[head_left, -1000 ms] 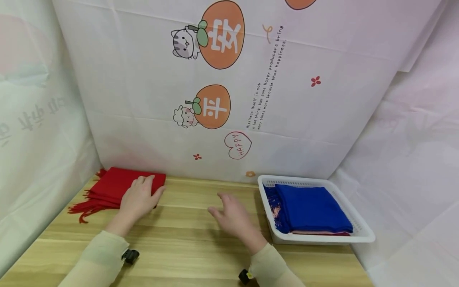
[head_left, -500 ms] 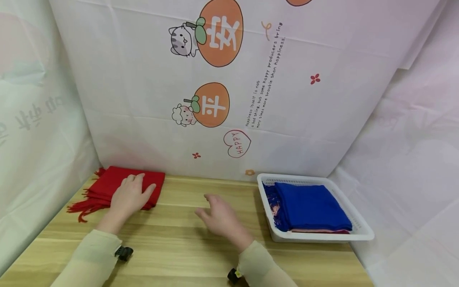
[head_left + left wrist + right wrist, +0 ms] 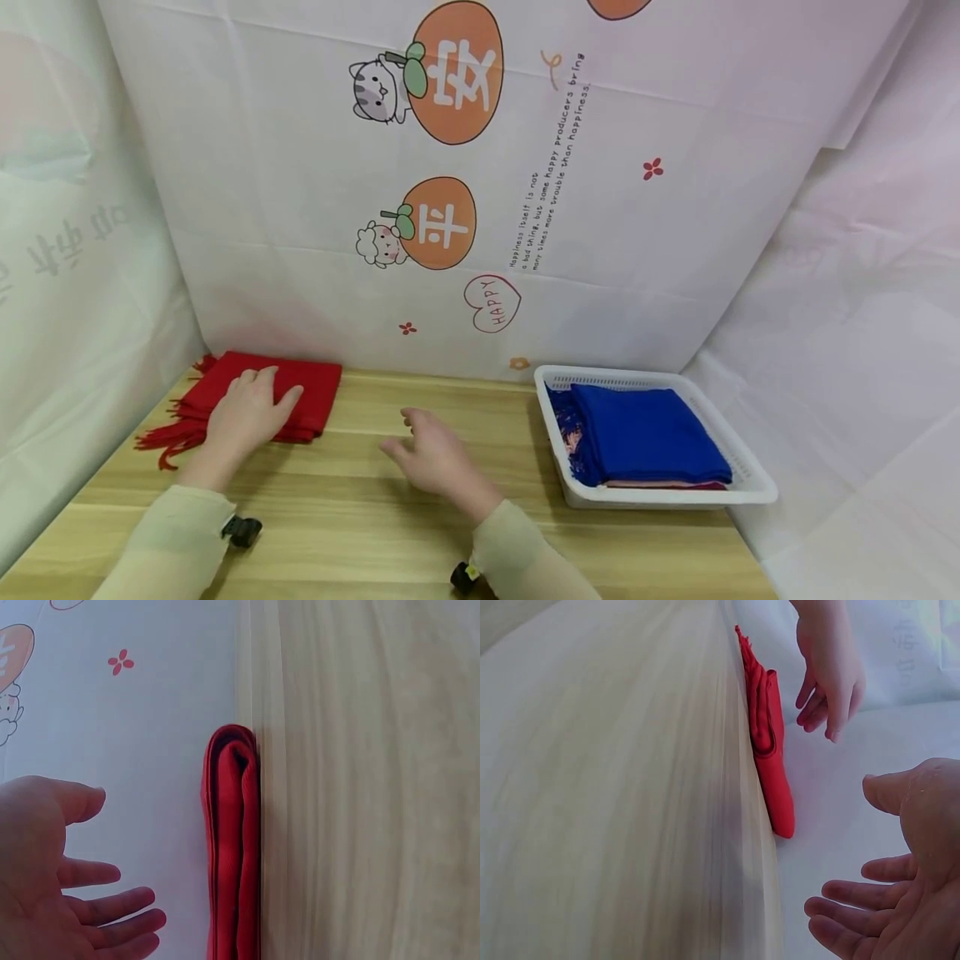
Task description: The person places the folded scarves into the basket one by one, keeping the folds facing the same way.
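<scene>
A folded red scarf (image 3: pixel 307 400) with fringed ends lies at the back left of the table, its layered fold (image 3: pixel 231 840) facing the left wrist camera. My left hand (image 3: pixel 246 410) hovers over the scarf in the head view; both wrist views show a gap between its fingers and the cloth. To the right of the scarf, my right hand (image 3: pixel 433 457) is held above the bare wood with fingers loosely spread and nothing in them. In the right wrist view, this right hand (image 3: pixel 900 885) is apart from the scarf (image 3: pixel 769 750).
At the right stands a white plastic basket (image 3: pixel 750 492) holding a folded blue scarf (image 3: pixel 652 433) on top of pink and dark red cloth. A printed white sheet (image 3: pixel 315 167) hangs behind the wooden table (image 3: pixel 360 533), with more white sheeting on both sides.
Both hands have shifted left; the left moves from the scarf's right part toward its middle, and the right comes closer to the scarf. Scarf and basket stay in place.
</scene>
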